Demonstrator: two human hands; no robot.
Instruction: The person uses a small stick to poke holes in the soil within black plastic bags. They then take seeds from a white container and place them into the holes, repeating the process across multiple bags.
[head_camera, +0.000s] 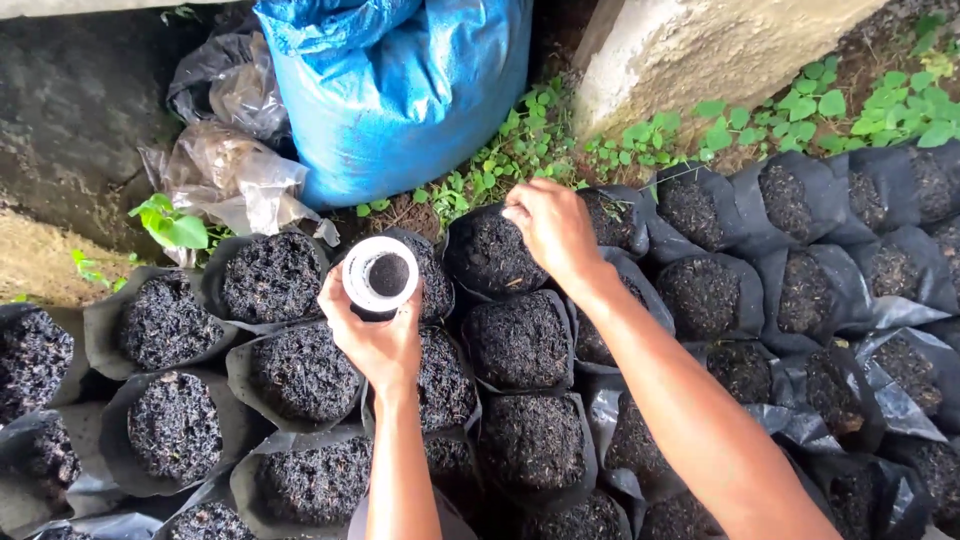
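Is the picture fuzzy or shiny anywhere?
Head view: soft, even daylight with no hard shadows; the right hand over a black soil bag looks slightly blurred; the blue sack and clear plastic show faint sheen; the white cup in the left hand is sharp.
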